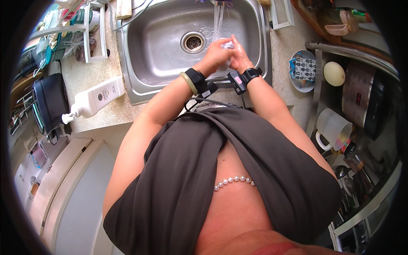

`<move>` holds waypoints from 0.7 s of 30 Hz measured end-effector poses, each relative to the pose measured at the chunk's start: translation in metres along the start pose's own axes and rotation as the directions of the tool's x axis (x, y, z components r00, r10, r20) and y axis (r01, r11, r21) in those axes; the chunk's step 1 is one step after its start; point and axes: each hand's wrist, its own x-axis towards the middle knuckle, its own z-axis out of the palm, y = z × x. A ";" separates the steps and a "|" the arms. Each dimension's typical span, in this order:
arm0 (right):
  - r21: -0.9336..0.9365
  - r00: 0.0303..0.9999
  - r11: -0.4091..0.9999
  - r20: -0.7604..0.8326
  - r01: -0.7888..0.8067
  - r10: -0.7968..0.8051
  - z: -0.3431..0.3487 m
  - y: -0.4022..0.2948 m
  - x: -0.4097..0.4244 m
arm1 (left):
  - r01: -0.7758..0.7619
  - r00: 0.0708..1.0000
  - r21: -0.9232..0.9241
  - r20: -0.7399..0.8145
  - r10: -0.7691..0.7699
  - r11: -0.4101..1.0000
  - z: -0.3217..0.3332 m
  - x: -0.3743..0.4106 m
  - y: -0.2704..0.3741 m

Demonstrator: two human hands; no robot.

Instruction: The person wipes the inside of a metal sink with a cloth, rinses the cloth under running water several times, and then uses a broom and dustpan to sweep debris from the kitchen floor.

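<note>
My left hand (214,54) and my right hand (239,56) meet over the right part of a stainless steel sink (153,57). Between them is a crumpled whitish item (227,45), maybe a cloth or thin plastic; the fingers hide most of it. Both hands close around it. Water (218,24) streams from the faucet (218,2) just beyond my fingers. The drain (193,42) lies to the left of my hands, with dark matter in its strainer. Black straps with small devices circle both wrists, and a pale bangle (188,83) sits on the left one.
A white pump bottle (95,97) lies on its side on the counter (86,122) at left. On the right stand a bowl (301,86) holding a patterned packet and a translucent plastic jug (333,127). White metal racks (95,35) flank the sink. A cable hangs near my waist.
</note>
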 end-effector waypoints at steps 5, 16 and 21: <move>-0.045 0.976 0.987 0.157 0.157 -0.148 0.068 0.028 -0.041 | 0.061 0.968 0.335 -0.248 0.025 0.940 -0.018 0.036 -0.038; -0.587 0.906 0.714 0.083 0.381 -0.416 0.002 0.007 -0.053 | 0.437 0.891 -0.729 0.430 -0.144 0.527 -0.067 0.019 0.005; -0.869 0.917 0.439 0.041 0.229 -0.398 0.026 0.007 -0.046 | 0.501 0.861 -0.826 0.505 -0.056 0.258 -0.078 0.030 0.003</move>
